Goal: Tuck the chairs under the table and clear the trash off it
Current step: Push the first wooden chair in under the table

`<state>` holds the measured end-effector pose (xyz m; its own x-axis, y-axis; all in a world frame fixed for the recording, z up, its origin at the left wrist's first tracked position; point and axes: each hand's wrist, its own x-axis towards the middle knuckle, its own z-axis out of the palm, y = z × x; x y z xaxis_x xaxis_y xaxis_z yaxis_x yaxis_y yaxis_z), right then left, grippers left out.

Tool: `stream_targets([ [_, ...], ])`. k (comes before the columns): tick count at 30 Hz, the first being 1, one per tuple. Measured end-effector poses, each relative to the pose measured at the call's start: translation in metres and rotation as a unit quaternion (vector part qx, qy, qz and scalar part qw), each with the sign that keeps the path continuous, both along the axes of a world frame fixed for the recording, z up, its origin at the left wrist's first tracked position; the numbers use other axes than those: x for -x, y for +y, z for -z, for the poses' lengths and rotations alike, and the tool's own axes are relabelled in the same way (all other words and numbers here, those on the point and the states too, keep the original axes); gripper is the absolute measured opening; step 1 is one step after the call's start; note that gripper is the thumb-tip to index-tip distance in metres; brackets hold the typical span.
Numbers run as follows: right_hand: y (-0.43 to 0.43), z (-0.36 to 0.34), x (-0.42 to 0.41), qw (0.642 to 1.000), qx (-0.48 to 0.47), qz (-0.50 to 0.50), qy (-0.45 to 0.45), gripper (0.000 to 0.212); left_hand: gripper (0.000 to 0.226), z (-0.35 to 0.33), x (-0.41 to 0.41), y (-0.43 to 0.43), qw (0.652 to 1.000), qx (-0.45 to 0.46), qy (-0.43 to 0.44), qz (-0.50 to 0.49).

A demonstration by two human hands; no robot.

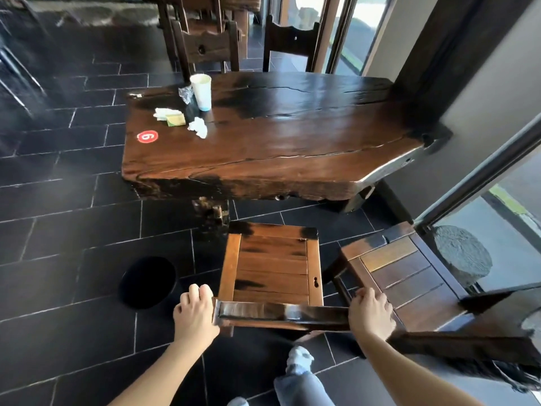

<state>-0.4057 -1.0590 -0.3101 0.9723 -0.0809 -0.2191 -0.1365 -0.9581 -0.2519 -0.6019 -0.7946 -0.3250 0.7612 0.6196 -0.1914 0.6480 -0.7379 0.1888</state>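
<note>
A dark wooden chair (270, 268) stands in front of me, a short way back from the slab table (292, 148). My left hand (194, 313) grips the left end of its backrest top rail and my right hand (370, 313) grips the right end. On the table's far left lie a white paper cup (202, 90), a crinkled clear wrapper (186, 93), crumpled white napkins (198, 127) and a yellow-green packet (175, 118). A second chair (409, 276) stands pulled out at my right.
Two more chairs, one (205, 45) and another (289, 39), stand at the table's far side. A black round bin (147, 281) sits on the tiled floor at my left. Glass doors and a stone block (462, 256) are at the right. My leg (301, 379) is below.
</note>
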Motion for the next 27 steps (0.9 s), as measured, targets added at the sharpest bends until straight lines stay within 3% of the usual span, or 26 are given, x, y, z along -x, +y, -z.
stream_targets([
  [2,-0.008,0.004,-0.004,0.998,-0.02,-0.041,-0.045,0.023,0.05,0.002,-0.004,0.0,1.0,0.021,-0.008,-0.003],
  [7,-0.008,0.001,-0.019,0.996,-0.011,-0.076,-0.052,0.028,0.052,0.001,-0.011,0.004,1.0,0.025,-0.013,-0.009],
  [19,-0.008,0.01,-0.132,0.986,-0.026,-0.166,0.001,0.025,0.059,-0.001,-0.077,-0.029,0.989,0.068,-0.061,-0.113],
  [23,-0.013,0.008,-0.154,0.981,-0.019,-0.194,0.008,0.025,0.062,0.008,-0.087,-0.04,0.991,0.067,-0.056,-0.104],
  [27,-0.018,0.013,-0.164,0.975,-0.023,-0.219,0.008,0.024,0.062,0.001,-0.092,-0.052,0.98,0.081,-0.086,-0.16],
])
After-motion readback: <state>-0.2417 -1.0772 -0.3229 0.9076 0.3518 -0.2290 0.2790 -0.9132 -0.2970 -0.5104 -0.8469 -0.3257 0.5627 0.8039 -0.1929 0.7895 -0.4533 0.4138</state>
